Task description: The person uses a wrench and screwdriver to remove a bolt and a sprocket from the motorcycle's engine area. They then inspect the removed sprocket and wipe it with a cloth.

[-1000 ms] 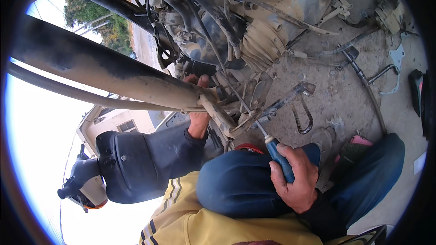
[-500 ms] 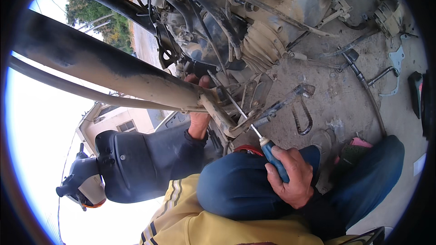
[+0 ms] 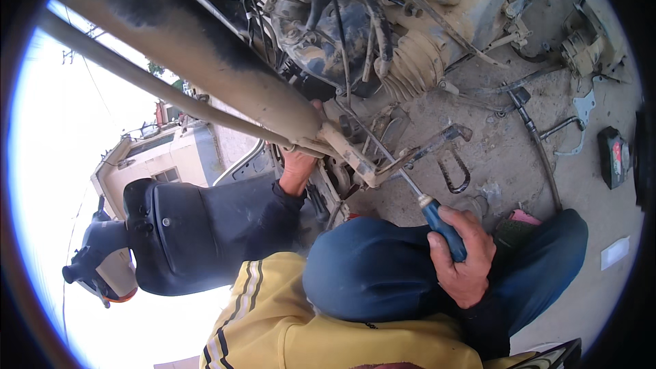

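R hand (image 3: pixel 467 263), at 4 o'clock, pinches the driver (image 3: pixel 444 229) by its blue handle, thumb on one side, fingers on the other; driver sits at 4 o'clock too, just above the R knee area of the jeans (image 3: pixel 376 270), shaft running up toward 10-11 o'clock past the bracket (image 3: pixel 354 157) near centre. L hand (image 3: pixel 296 171), a bit L of centre toward 9, reaches in behind the thick tube (image 3: pixel 225 61), which slants in from 10-11; can't tell if it's spread or gripping, since tube + bracket cover most of the fingers. Handling, my guess: driver is light, stiff, not fragile; handle prob. plastic, maybe slick w/ grease or dust, so best hold is round the fat handle, in line w/ shaft; thin shaft gives poor purchase for twisting. Tip is hard to make out: it merges w/ dirty parts below the engine (image 3: pixel 324 48) (approx. 12), so can't say if it touches anything, nor tip type. Shaft also crosses the lever (image 3: pixel 434 145) at 2-3; which lies in front is unclear. Tube runs off into dark lens rim at 10-11; engine is cut off at top edge.
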Motion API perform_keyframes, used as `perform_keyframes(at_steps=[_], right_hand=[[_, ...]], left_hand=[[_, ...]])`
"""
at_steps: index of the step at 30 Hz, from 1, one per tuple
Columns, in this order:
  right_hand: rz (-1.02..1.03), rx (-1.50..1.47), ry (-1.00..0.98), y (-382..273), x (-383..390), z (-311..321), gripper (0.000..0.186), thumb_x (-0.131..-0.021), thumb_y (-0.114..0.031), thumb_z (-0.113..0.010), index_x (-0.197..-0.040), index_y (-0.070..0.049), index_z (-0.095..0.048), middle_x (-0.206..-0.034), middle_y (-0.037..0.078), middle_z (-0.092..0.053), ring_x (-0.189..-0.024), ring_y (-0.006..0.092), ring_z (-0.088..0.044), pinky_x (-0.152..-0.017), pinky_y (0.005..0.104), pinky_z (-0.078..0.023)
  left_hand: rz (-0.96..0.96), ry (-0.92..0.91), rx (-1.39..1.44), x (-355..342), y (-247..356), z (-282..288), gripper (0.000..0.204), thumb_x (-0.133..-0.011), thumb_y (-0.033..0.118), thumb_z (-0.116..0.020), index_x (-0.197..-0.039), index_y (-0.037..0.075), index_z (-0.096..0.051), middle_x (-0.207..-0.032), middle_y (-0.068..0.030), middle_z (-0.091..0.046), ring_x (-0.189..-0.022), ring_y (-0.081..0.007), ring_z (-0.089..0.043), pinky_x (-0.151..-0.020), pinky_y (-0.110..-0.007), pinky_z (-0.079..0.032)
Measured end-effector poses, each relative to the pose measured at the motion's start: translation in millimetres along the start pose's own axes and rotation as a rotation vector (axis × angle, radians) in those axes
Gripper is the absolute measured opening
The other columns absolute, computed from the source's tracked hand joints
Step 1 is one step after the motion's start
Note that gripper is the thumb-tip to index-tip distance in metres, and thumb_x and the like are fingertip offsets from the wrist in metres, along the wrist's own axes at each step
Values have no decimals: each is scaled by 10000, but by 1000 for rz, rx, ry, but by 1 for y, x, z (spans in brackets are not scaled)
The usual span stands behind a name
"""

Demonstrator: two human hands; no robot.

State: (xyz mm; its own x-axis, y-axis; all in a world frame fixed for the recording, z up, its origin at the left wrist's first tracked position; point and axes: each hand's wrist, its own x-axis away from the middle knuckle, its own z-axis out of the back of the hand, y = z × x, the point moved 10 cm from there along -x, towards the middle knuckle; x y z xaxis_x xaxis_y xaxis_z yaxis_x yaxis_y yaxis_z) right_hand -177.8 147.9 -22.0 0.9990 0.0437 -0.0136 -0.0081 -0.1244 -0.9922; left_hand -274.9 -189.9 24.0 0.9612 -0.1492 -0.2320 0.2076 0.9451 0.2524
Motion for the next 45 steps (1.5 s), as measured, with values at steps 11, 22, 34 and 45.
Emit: perform_keyframes(at_steps=[11,22,34,45], right_hand=[[43,164,453,-158,51,246,556,-879,-445,-790,-1171,-82,-486,-876,76,-511,-598,118,-498,-523,221,-403],[471,711,-206,-350,-99,50,529,-952,-313,-733,-1353,-82,-476,-1059,94,-566,-697,137,-572,-623,207,-470],[588,865,-480,-321,-217,-148,306,-914,-114,-728,-1152,-55,-546,-768,140,-673,-652,275,-684,-590,347,-512],[531,935,-550,-281,-231,-174,315,-878,-111,-730,-1104,-64,-515,-718,199,-619,-702,416,-641,-603,462,-480]], left_hand=[[262,107,565,-21,1,6,273,-854,51,-737,-1121,28,-684,-977,-69,-735,-855,-128,-664,-772,-320,-540],[286,111,495,-20,4,14,310,-795,59,-749,-1095,31,-678,-935,-155,-732,-843,-308,-723,-751,-375,-555],[286,100,602,-24,4,19,271,-795,-20,-710,-1064,5,-689,-932,-166,-739,-871,-353,-724,-769,-379,-555],[303,85,712,-27,3,14,203,-895,5,-616,-1078,-16,-702,-924,-111,-753,-833,-228,-733,-731,-353,-556]])
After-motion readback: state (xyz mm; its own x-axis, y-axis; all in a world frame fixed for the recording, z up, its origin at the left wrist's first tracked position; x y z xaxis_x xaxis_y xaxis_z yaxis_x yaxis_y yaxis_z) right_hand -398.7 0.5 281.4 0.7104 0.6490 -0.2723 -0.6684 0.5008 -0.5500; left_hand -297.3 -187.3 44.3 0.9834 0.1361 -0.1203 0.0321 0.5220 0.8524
